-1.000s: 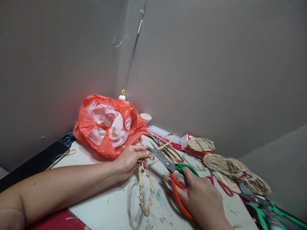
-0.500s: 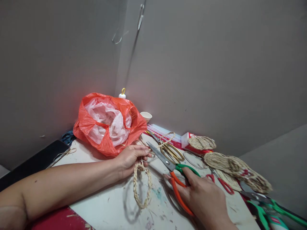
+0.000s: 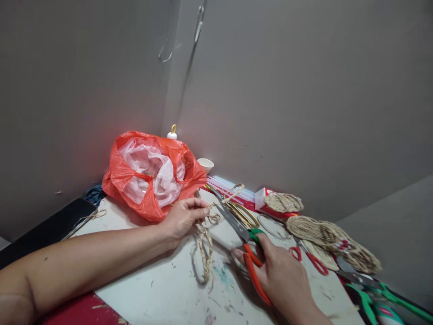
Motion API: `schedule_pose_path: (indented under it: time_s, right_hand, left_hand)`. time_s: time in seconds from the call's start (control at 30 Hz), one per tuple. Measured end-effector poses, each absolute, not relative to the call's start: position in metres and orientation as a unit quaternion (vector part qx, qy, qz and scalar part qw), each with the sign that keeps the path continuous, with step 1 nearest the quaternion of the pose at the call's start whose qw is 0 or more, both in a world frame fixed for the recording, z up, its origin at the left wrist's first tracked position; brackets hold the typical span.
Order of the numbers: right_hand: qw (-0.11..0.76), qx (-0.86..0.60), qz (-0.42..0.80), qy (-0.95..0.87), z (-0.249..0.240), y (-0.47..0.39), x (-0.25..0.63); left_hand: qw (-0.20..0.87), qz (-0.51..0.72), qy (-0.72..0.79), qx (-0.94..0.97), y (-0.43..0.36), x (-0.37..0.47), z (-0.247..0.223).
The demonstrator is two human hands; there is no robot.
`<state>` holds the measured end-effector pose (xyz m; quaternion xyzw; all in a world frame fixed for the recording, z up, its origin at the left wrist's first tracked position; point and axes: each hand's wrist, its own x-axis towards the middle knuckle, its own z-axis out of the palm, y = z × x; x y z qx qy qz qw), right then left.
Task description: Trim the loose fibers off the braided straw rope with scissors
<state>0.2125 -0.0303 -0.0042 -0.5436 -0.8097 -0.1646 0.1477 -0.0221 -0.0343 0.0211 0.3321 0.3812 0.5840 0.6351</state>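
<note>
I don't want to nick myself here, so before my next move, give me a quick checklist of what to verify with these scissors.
1. Right hand gripping the orange-and-green scissors by the handles: ok.
2. Left hand holding the braided cord: ok, with a loop hanging below the hand.
3. Left fingers well away from the blade tips: not ok; they look close in this view.
4. Blades parted: cannot tell; their edges are not distinct enough.
5. Gold-handled scissors out of the blades' way: cannot tell; they overlap in view and the depth is unclear.
</note>
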Motion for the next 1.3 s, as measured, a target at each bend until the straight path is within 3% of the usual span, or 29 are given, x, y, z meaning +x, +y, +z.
schedule_pose_path:
  time_s: [0.47, 1.1, 1.2, 1.3]
  right_hand:
    - [0.102, -0.536, -0.212, -0.811, 0.0011, -0.0337, 0.2071]
    - [0.157, -0.502, -0.286, -0.801, -0.0005, -0.0356, 0.2098]
    - [0.195, -0.516, -0.241, -0.798, -0.0036, -0.0334, 0.211]
    - [0.276, -0.565, -0.088, -0.773, -0.0031, -0.0325, 0.2088]
  left_hand:
    - [0.596, 0.59, 0.407, 0.361, -0.0375, -0.0208, 0.0224]
    - [0.568, 0.588, 0.449, 0.36, -0.0359, -0.022, 0.0198]
    - [0.577, 0.594, 0.438, 0.351, -0.0363, -0.0215, 0.022]
    - [0.599, 0.592, 0.417, 0.341, -0.0372, -0.0211, 0.0237]
